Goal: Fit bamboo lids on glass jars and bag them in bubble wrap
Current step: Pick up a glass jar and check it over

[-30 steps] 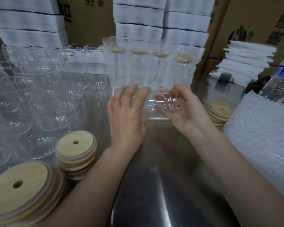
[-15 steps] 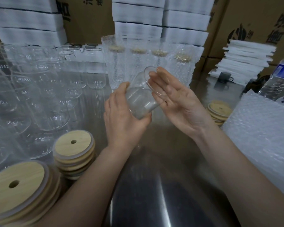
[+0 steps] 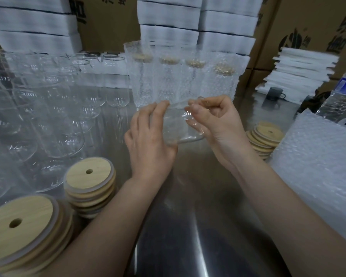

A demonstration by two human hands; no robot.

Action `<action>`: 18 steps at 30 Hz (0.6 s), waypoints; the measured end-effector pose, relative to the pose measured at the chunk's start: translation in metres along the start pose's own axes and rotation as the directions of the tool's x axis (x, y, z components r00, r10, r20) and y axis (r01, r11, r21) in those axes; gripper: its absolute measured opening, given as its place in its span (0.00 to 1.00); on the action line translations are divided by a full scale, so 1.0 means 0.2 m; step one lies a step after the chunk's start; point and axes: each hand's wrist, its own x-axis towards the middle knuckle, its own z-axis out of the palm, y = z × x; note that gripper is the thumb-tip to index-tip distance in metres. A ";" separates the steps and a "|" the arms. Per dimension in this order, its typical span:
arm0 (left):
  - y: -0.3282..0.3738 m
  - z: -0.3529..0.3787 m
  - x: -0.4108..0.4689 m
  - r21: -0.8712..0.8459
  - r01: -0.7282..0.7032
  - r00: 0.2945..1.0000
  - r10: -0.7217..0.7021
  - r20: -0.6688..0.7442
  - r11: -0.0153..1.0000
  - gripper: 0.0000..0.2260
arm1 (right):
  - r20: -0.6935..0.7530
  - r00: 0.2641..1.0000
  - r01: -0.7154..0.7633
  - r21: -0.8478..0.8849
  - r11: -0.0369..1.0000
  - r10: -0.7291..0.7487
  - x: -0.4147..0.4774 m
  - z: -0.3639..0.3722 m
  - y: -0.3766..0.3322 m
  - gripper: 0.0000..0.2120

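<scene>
Stacks of bamboo lids stand at my far left. My left hand grips the clear glass jar, fingers curled over its left side. The jar hangs tilted above the steel table, caught between both my hands. My right hand, fingers curled tight, pinches the jar's right end. The bubble wrap lies to the right.
</scene>
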 end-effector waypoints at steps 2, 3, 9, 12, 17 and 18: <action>0.00 0.00 0.00 0.030 -0.029 0.999 0.028 0.014 0.999 0.37 | -0.024 0.999 -0.023 0.018 1.000 0.023 0.01 -0.01 0.00 0.21; 0.00 0.00 0.00 0.040 -0.038 0.999 0.037 0.020 0.998 0.36 | -0.028 0.999 -0.035 0.031 0.999 0.036 0.02 -0.02 0.00 0.20; 0.00 0.00 -0.01 0.056 -0.076 0.996 0.074 0.043 0.995 0.36 | -0.040 0.992 -0.113 0.135 0.984 0.120 0.04 -0.07 0.01 0.14; -0.01 0.01 -0.01 0.033 -0.071 0.997 0.070 0.015 0.997 0.36 | -0.007 0.985 -0.169 0.220 0.961 0.174 0.05 -0.08 0.02 0.09; 0.01 0.00 0.00 0.005 -0.042 0.999 0.042 -0.016 0.999 0.38 | 0.095 0.977 -0.210 0.291 0.933 0.190 0.06 -0.07 -0.01 0.10; 0.01 -0.01 0.01 0.001 -0.028 1.000 0.028 -0.011 1.000 0.39 | 0.116 0.975 -0.216 0.311 0.926 0.188 0.06 -0.06 -0.01 0.10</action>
